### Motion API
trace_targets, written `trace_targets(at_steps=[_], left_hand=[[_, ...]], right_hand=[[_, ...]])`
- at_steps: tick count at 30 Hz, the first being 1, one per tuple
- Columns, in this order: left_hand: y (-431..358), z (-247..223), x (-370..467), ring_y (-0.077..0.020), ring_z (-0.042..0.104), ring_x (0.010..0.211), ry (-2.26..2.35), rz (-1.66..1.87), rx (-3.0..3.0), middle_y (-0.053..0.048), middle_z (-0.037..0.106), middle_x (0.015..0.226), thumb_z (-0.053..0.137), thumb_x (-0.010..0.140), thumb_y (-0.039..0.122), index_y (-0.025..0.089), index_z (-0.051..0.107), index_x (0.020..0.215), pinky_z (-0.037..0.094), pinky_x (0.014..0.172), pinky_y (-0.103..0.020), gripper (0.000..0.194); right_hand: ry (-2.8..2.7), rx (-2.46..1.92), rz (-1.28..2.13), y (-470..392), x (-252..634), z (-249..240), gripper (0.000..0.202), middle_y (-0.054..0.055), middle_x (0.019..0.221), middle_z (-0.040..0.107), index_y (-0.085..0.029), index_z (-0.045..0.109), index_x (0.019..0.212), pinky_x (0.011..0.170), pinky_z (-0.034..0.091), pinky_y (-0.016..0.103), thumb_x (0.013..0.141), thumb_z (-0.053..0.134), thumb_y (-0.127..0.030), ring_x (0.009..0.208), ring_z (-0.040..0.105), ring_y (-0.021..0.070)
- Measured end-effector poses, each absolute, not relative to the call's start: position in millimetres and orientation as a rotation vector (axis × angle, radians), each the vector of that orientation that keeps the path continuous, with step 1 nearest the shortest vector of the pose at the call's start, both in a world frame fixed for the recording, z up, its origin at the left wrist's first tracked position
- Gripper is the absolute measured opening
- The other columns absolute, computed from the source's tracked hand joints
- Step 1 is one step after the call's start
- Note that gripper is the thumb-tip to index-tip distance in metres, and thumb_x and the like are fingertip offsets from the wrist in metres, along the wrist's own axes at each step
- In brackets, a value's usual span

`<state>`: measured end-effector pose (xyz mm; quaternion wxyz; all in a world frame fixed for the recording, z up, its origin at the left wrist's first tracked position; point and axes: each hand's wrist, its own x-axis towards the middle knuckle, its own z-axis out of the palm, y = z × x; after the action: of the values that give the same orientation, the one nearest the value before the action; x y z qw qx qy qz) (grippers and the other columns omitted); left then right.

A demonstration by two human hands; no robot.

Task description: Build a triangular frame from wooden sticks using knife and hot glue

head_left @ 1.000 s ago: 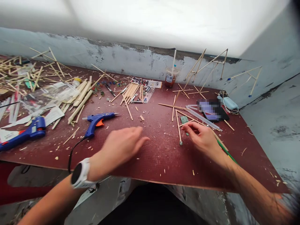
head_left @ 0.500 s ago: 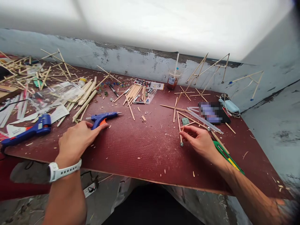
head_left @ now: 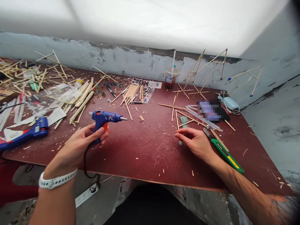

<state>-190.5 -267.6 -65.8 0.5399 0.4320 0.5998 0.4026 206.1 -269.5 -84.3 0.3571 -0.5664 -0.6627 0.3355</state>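
Observation:
My left hand [head_left: 90,136] is wrapped round the handle of a blue glue gun [head_left: 107,117], raised off the table with its nozzle to the right. At the right, my right hand [head_left: 195,142] pinches something small, seemingly a short stick piece, its fingertips over a wooden stick frame [head_left: 192,118]. A small marble [head_left: 180,143] sits at the frame's near corner, just below the fingertips. Beside the frame lies a greenish flat piece [head_left: 184,121]. A green utility knife [head_left: 227,156] rests to the right of my right hand.
A second blue glue gun [head_left: 35,132] lies at the left. Behind it are plastic bags, paper and piled sticks [head_left: 82,95]. A drink cup [head_left: 171,78] stands by the wall. Stick frames [head_left: 211,61], clear glue sticks [head_left: 203,117] and a blue pouch [head_left: 231,102] are at the right.
My left hand has closed round the glue gun and lifted it, bringing its cord into view. My right hand has shifted slightly left over the frame's near corner.

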Motion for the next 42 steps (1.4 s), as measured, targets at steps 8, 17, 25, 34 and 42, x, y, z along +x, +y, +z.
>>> trace_targets(at_steps=[8,17,25,34,42], left_hand=[[-265,-71,-138,-0.0093,0.053,0.059,1.101,0.841,1.128,0.004,0.056,0.064,0.076,0.093,0.051,0.013,0.068,0.101,0.038,0.059,-0.024,0.040],[-246,-83,-96,-0.0079,0.038,0.056,0.756,0.634,1.095,0.008,0.042,0.065,0.075,0.091,0.060,0.014,0.062,0.104,0.040,0.047,-0.020,0.049],[-249,-99,-99,-0.0073,0.037,0.057,0.795,0.587,1.054,0.007,0.042,0.069,0.070,0.092,0.066,0.016,0.056,0.104,0.035,0.047,-0.018,0.053],[-248,-97,-102,-0.0075,0.035,0.058,0.842,0.468,1.151,0.006,0.043,0.072,0.060,0.095,0.073,0.016,0.054,0.094,0.026,0.050,-0.022,0.057],[-247,-91,-99,-0.0087,0.034,0.057,0.905,0.436,1.140,0.006,0.040,0.070,0.062,0.089,0.079,0.019,0.049,0.086,0.025,0.051,-0.025,0.062]], right_hand=[[-1.694,-1.348,0.851,-273,211,-90,0.023,0.006,0.101,0.081,-0.023,0.081,0.107,0.080,0.061,0.036,0.094,0.074,-0.040,0.090,0.076,0.0217],[-1.709,-1.332,0.808,-278,214,-81,0.017,0.006,0.102,0.080,-0.024,0.082,0.103,0.078,0.062,0.033,0.096,0.072,-0.036,0.092,0.075,0.0204],[-1.628,-1.373,0.892,-280,213,-83,0.014,0.003,0.093,0.080,-0.024,0.080,0.100,0.074,0.064,0.029,0.094,0.076,-0.036,0.081,0.075,0.0176],[-1.706,-1.377,0.877,-281,210,-86,0.012,0.002,0.094,0.081,-0.024,0.080,0.098,0.075,0.062,0.028,0.096,0.074,-0.035,0.083,0.075,0.0176],[-1.703,-1.401,0.939,-282,210,-87,0.014,0.003,0.095,0.080,-0.026,0.079,0.097,0.074,0.062,0.032,0.097,0.072,-0.038,0.085,0.075,0.0201]])
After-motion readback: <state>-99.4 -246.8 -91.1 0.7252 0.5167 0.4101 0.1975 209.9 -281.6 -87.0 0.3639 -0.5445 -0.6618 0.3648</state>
